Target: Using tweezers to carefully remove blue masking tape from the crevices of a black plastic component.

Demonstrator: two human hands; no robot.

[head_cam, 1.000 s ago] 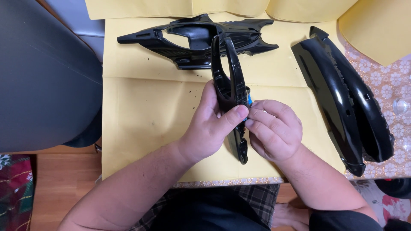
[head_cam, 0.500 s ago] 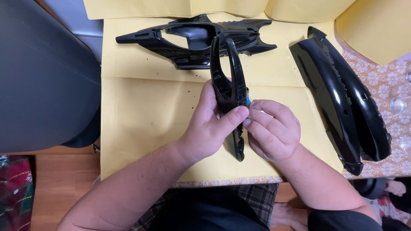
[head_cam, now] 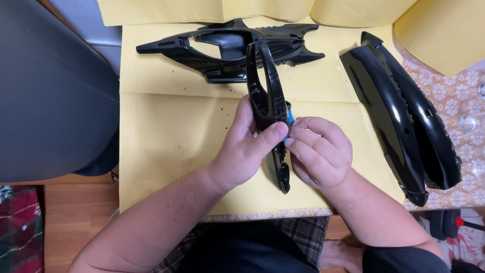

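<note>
My left hand point(head_cam: 246, 147) grips a narrow glossy black plastic panel point(head_cam: 266, 86) held on edge over the yellow paper sheet point(head_cam: 166, 126), thumb pressed on its right side. My right hand point(head_cam: 320, 153) is curled against the same panel from the right, fingertips pinching a small blue piece point(head_cam: 286, 136) at the panel's middle. The panel's lower end point(head_cam: 283, 177) pokes out between both hands.
A wide black plastic frame part point(head_cam: 227, 48) lies at the top of the paper. A long curved black cover point(head_cam: 404, 111) lies at the right, partly on a floral tablecloth point(head_cam: 465, 96). A dark chair back point(head_cam: 50, 91) fills the left side. Wooden floor shows below.
Both hands stay on the narrow panel in the same grip. The view has shifted only slightly; no part has visibly moved.
</note>
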